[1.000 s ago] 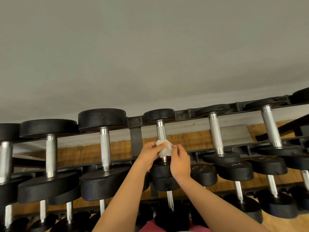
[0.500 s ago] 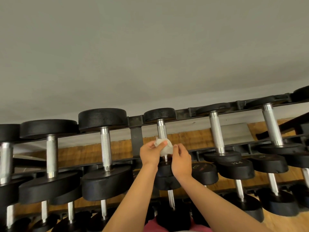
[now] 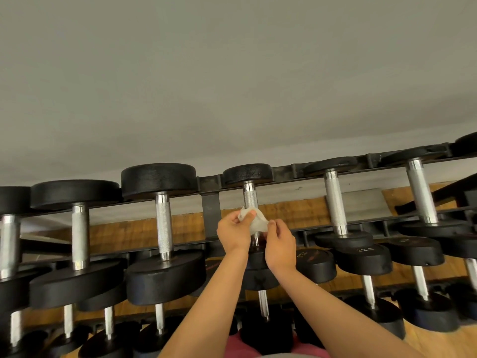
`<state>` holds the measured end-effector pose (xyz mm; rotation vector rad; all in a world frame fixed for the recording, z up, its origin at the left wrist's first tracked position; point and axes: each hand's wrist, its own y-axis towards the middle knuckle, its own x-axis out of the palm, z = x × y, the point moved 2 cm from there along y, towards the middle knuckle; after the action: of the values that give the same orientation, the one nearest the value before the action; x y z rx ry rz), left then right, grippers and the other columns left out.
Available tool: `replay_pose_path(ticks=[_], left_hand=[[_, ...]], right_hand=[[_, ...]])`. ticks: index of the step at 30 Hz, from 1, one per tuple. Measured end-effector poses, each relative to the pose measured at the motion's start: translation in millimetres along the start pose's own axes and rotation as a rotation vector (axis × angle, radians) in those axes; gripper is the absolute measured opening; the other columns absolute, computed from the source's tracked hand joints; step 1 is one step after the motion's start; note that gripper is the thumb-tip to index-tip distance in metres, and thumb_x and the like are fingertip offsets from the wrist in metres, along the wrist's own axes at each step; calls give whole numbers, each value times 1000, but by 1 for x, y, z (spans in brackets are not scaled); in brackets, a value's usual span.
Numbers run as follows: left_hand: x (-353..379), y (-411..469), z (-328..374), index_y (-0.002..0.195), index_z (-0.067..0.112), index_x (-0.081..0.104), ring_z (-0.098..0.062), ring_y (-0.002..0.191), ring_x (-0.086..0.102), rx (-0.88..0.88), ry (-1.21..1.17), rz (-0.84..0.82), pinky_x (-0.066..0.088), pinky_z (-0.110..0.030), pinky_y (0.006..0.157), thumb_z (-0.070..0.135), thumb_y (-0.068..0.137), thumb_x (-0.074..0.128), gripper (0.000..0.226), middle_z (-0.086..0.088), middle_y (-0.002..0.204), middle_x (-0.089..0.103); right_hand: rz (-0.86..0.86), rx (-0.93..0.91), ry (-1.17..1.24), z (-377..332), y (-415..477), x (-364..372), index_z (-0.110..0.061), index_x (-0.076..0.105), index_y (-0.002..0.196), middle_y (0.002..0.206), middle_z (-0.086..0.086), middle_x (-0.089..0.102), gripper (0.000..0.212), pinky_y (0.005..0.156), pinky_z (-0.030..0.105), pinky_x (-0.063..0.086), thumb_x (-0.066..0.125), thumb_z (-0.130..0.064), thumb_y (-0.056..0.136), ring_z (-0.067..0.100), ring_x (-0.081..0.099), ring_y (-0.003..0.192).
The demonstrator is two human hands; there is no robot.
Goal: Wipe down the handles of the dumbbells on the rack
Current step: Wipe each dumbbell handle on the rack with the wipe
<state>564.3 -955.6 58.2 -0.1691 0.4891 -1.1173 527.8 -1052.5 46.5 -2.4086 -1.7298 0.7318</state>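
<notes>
Just one camera here, head-worn and wide-angle, right up at the dumbbell rack [image 3: 210,202], near enough that both outstretched arms reach the top row. It faces the rack head-on, and the grey wall [image 3: 232,73] fills the upper half. The rails run tilted, right end higher. The left hand [image 3: 233,232] and right hand [image 3: 281,245], on a wipe [image 3: 256,223], land dead centre, with the forearms coming in from the bottom edge.

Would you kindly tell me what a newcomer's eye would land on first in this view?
At centre, the left hand and right hand pinch a crumpled white wipe at the knurled steel handle of a small top-row dumbbell. Around them, a black rack runs across the frame, lined with black dumbbells with shiny silver handles. A plain grey wall fills the upper half.
</notes>
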Motion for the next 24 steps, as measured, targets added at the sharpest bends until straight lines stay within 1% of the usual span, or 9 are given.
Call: replay_pose_path(ticks=[3, 8, 13, 15, 16, 18, 20, 22, 24], left_hand=[[4, 6, 10, 84, 11, 72, -8, 69, 58, 56, 126, -52, 50, -25, 66, 26, 83, 76, 16, 2, 76, 65], [-3, -5, 3, 81, 15, 71, -6, 70, 62, 149, 121, 29, 47, -15, 59, 21, 86, 73, 8, 6, 75, 66], [7, 8, 14, 82, 17, 70, -7, 72, 61, 75, 64, -3, 51, -24, 64, 21, 83, 76, 8, 3, 79, 67], [6, 4, 11, 83, 14, 72, -2, 69, 59, 101, 50, 39, 49, -17, 61, 20, 85, 73, 6, 2, 79, 67], [5, 1, 9, 87, 11, 74, 0, 69, 58, 128, 55, 66, 46, -10, 58, 19, 87, 71, 8, 2, 80, 67], [5, -1, 8, 95, 6, 75, 1, 70, 57, 171, 72, 98, 44, -4, 57, 17, 91, 67, 14, 2, 83, 67], [9, 1, 14, 94, 7, 74, 3, 69, 55, 178, 80, 87, 42, -2, 56, 18, 92, 65, 15, 6, 80, 64], [14, 4, 21, 88, 10, 72, 3, 66, 53, 160, 57, 75, 40, -3, 54, 21, 92, 66, 13, 11, 72, 59], [15, 4, 21, 84, 12, 69, 2, 66, 54, 163, 33, 90, 41, -4, 54, 22, 92, 66, 13, 15, 69, 57]], right_hand=[[2, -13, -4, -1, -1, 0, -8, 55, 82, 75, 12, 60, 33, 59, 30, 43, 39, -28, 103, 17, 54, 65], [-6, -14, 4, -2, -2, -1, -9, 55, 81, 72, 6, 58, 31, 59, 26, 43, 40, -26, 103, 14, 54, 64], [-1, -24, -13, -1, -2, 0, -10, 55, 82, 71, 4, 58, 32, 55, 22, 39, 39, -27, 103, 11, 52, 62], [0, -24, -14, -1, -2, 0, -11, 56, 83, 72, 5, 59, 31, 56, 24, 41, 39, -27, 103, 13, 54, 64], [0, -23, -10, -1, -2, 0, -11, 56, 84, 73, 5, 60, 31, 57, 27, 42, 39, -27, 103, 14, 55, 64], [2, -24, -4, -2, -1, 0, -12, 57, 84, 73, 6, 61, 30, 58, 28, 44, 39, -27, 103, 15, 56, 65], [10, -26, -8, -2, -2, 0, -12, 57, 83, 73, 6, 60, 30, 59, 28, 44, 40, -26, 103, 14, 55, 64], [12, -31, -7, -2, -3, -1, -11, 55, 80, 72, 7, 58, 31, 59, 28, 43, 40, -26, 103, 13, 53, 63], [12, -31, -12, -2, -3, -1, -10, 55, 80, 72, 8, 58, 32, 59, 28, 43, 40, -25, 103, 13, 52, 63]])
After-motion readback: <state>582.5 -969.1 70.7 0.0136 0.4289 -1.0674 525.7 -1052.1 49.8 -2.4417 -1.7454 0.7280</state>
